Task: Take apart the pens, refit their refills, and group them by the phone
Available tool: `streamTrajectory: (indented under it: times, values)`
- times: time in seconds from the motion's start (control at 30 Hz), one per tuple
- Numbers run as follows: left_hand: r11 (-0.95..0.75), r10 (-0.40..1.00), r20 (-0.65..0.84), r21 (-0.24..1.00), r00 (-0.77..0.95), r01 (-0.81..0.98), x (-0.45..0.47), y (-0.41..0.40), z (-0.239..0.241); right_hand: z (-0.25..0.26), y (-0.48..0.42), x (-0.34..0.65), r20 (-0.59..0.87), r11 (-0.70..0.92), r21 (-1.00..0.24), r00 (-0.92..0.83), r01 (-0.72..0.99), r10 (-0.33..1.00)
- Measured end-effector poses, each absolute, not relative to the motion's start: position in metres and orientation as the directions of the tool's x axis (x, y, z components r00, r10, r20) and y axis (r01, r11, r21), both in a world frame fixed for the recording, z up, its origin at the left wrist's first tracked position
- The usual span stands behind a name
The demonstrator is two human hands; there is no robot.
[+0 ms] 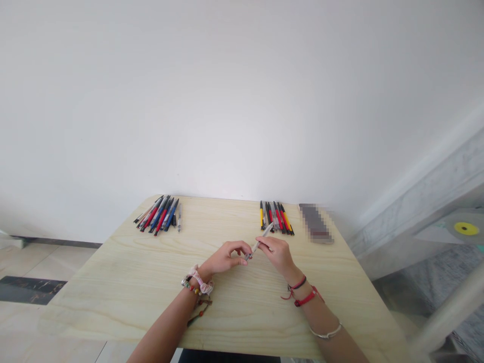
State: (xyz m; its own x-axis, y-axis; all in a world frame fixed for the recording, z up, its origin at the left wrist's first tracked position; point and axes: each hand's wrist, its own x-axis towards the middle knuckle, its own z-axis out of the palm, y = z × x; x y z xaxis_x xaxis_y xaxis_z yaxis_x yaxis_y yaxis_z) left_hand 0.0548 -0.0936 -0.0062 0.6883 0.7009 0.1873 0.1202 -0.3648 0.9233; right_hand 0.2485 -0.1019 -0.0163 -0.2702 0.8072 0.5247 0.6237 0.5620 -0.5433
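A clear, pale pen (267, 230) is held slanted above the middle of the table, its upper end pointing away to the right. My left hand (229, 256) pinches its lower end between thumb and fingers. Higher on the barrel, my right hand (277, 253) grips the same pen with closed fingertips. Just beyond my right hand lies a row of pens (277, 218) in yellow, red, black and clear. A heaped pile of pens (157, 214) in red, blue, black and clear rests at the far left, with one clear pen (179, 219) lying apart at its right side.
The light wooden table (151, 282) stands against a white wall (234, 101). A blurred-out dark rectangular object (316, 223) lies at its back right. Right of the table are a pale slanted bar (449, 307) and a disc with a yellow centre (466, 228).
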Motion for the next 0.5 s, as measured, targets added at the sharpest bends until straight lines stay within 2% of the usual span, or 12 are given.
streamTrajectory:
  times: [0.5]
  values:
    - [-0.353,0.660,0.164,0.929,0.733,0.110,0.0540,-0.0928,-0.0045,-0.0184,-0.1006,0.2479,0.562,0.616,-0.476,-0.321,0.627,0.762]
